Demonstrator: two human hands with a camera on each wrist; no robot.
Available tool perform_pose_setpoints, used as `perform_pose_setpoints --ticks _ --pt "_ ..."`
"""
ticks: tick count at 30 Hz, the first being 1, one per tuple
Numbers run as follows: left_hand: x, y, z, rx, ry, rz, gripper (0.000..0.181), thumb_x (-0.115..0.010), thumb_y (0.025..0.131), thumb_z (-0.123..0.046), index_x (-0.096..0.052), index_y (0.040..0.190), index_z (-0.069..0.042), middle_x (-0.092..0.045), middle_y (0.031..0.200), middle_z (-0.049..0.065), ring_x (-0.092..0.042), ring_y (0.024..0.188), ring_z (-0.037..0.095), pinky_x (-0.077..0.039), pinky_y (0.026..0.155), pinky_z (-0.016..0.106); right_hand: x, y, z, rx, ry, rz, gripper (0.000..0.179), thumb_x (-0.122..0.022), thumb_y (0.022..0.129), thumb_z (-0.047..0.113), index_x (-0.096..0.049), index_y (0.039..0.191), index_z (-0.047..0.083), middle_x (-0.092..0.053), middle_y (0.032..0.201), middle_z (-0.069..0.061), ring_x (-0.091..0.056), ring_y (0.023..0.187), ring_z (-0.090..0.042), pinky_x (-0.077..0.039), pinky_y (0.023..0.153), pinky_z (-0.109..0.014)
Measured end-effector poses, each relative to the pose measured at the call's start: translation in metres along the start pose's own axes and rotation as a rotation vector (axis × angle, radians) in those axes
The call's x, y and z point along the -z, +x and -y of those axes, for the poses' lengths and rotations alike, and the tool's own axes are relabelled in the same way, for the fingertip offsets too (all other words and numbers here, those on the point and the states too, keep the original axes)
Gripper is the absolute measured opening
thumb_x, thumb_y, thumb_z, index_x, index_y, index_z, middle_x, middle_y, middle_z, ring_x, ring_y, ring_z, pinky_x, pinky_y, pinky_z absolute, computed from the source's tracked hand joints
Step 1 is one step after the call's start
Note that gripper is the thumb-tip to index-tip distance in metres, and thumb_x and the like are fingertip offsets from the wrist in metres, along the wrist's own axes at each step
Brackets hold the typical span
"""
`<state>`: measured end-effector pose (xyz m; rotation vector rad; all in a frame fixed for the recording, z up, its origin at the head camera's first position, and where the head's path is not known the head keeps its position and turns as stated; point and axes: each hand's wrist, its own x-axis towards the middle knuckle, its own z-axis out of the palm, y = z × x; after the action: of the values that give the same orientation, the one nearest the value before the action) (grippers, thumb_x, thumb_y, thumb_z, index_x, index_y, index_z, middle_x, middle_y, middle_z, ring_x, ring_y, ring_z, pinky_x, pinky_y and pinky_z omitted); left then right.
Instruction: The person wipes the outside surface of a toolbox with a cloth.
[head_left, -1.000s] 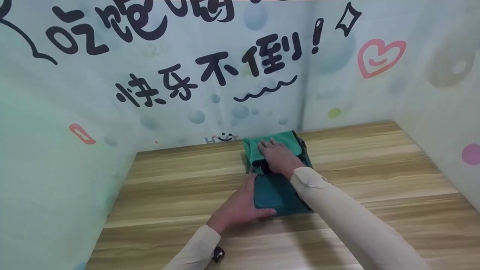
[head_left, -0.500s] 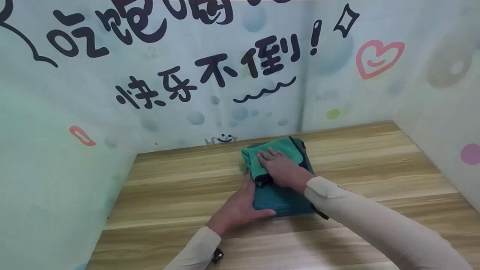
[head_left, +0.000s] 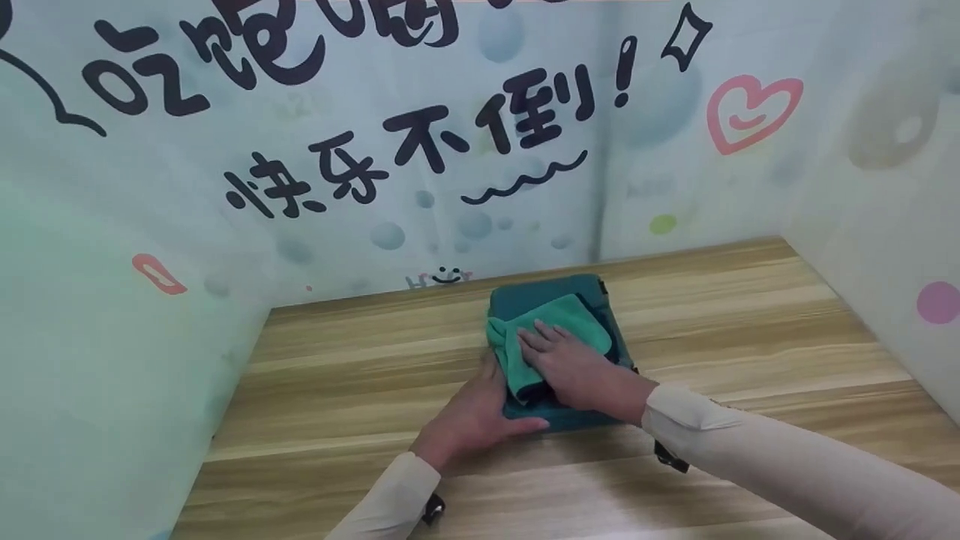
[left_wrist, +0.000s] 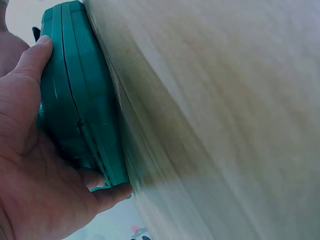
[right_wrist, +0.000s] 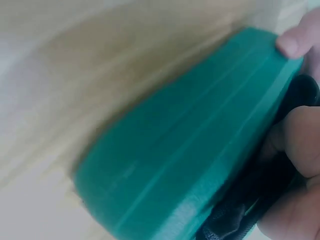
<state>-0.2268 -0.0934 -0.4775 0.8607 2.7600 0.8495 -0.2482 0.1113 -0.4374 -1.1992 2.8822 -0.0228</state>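
Before a printed backdrop, on the wooden table, a teal case lies partly hidden by a green cloth; the right hand, fingers extended, presses the cloth; the left hand, spread wide, touches the case's corner.

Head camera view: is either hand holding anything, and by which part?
No clear grip shows: the right hand lies across the middle of the green cloth; the left hand braces the near-left corner of the teal case.

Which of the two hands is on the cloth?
The right hand: its fingers lie across the bright green cloth. The left hand, instead, touches the side of the case underneath.
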Motion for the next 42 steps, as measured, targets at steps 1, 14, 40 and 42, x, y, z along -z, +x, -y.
perform_pose_setpoints --ticks 1,14,40,42 --pt "0.001 0.000 0.000 -0.014 0.006 -0.002 0.125 -0.068 0.085 -0.069 0.012 0.162 -0.013 0.005 0.168 0.009 -0.014 0.151 0.020 -0.022 0.117 0.035 0.000 -0.004 0.001 0.010 0.005 -0.007 0.077 -0.078 0.091 0.010 -0.037 0.154 -0.005 -0.033 0.159 -0.022 -0.026 0.146 -0.045 -0.028 0.112 -0.057" --pt "0.010 -0.001 -0.005 0.020 0.113 0.079 0.117 -0.072 0.090 -0.058 -0.001 0.160 0.004 0.008 0.168 0.016 -0.027 0.147 0.031 -0.033 0.112 0.037 -0.005 -0.055 -0.008 0.282 0.238 -0.063 0.083 -0.070 0.077 -0.021 -0.042 0.153 -0.002 -0.037 0.158 -0.019 -0.025 0.146 -0.043 -0.025 0.114 -0.056" --pt "0.015 0.000 -0.013 0.115 0.145 0.134 0.124 -0.069 0.084 -0.069 0.003 0.162 -0.004 0.012 0.168 0.010 -0.025 0.149 0.029 -0.035 0.111 0.036 -0.007 -0.093 -0.052 0.268 0.587 -0.026 0.093 -0.048 0.063 -0.031 -0.054 0.148 0.008 -0.042 0.157 -0.001 -0.024 0.149 -0.034 -0.019 0.114 -0.060" --pt "0.020 0.002 -0.018 0.147 0.143 0.177 0.125 -0.071 0.083 -0.068 0.003 0.162 -0.005 0.013 0.168 0.009 -0.023 0.149 0.028 -0.036 0.110 0.035 -0.006 -0.093 -0.052 0.279 0.604 -0.043 0.095 -0.044 0.061 -0.032 -0.054 0.147 0.007 -0.044 0.156 -0.003 -0.026 0.148 -0.036 -0.021 0.112 -0.062"
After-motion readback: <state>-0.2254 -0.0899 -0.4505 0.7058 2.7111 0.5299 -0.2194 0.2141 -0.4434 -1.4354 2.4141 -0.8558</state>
